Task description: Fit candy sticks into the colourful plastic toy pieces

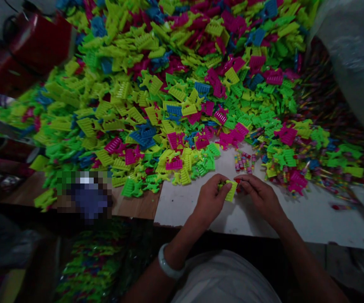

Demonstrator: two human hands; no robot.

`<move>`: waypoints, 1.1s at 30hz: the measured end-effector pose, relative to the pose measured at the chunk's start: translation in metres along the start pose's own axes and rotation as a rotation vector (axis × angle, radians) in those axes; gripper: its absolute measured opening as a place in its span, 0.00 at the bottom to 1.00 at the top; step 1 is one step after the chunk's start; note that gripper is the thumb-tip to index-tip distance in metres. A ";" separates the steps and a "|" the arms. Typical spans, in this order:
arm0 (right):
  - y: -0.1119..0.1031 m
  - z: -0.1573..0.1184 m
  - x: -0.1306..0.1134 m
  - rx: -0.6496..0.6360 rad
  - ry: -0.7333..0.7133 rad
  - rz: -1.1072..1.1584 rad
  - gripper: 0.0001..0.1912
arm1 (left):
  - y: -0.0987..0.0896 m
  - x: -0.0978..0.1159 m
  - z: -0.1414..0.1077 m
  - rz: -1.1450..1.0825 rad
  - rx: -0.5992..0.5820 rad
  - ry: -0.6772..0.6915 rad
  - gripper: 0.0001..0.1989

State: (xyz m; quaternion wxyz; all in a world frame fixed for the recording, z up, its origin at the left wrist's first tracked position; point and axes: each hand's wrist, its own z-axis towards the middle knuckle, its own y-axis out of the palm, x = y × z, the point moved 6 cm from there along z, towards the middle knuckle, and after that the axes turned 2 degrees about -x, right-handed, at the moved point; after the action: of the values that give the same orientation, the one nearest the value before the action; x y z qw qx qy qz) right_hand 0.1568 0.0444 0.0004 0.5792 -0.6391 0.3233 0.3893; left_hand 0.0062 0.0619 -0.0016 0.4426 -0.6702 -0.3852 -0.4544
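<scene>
My left hand (212, 197) is closed on a small yellow plastic piece (231, 191) with a ridged rectangular end. Just to its right, the fingers of my right hand (260, 195) pinch a small red item (238, 181), mostly covered by the fingertips, close beside the yellow piece; whether the two touch I cannot tell. Both hands are above a white board (182, 205) at the table's front edge. Beyond them on the board lies a little group of small red-and-white sticks (244, 162).
A large heap of yellow, green, pink and blue plastic pieces (144, 97) covers the table ahead. More small sticks (323, 92) pile up at right, beside a clear plastic bag (355, 54). A red box-shaped machine (30, 52) stands at far left. Bagged pieces (90, 265) lie below the edge.
</scene>
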 end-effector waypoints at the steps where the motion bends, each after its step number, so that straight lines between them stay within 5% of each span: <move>1: 0.000 0.000 0.001 0.006 0.004 0.003 0.14 | 0.000 0.000 0.000 0.005 -0.004 0.006 0.07; 15: 0.015 -0.008 -0.007 0.036 -0.255 -0.183 0.13 | -0.002 0.004 0.001 -0.024 0.095 -0.004 0.03; 18: 0.018 -0.007 -0.011 -0.039 -0.244 -0.267 0.14 | -0.002 0.004 0.001 -0.013 0.112 0.004 0.04; 23: 0.024 0.000 -0.028 -0.151 -0.226 -0.666 0.28 | -0.003 0.002 0.002 -0.056 0.134 -0.062 0.05; 33: 0.048 0.003 -0.022 -0.145 -0.205 -0.864 0.21 | -0.009 -0.005 0.000 -0.082 0.206 -0.134 0.04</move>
State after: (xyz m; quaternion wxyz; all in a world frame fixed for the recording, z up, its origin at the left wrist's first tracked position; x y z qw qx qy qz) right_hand 0.1044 0.0408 -0.0039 0.6712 -0.7127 -0.0604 0.1947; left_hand -0.0031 0.0643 -0.0040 0.4634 -0.6336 -0.4857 -0.3846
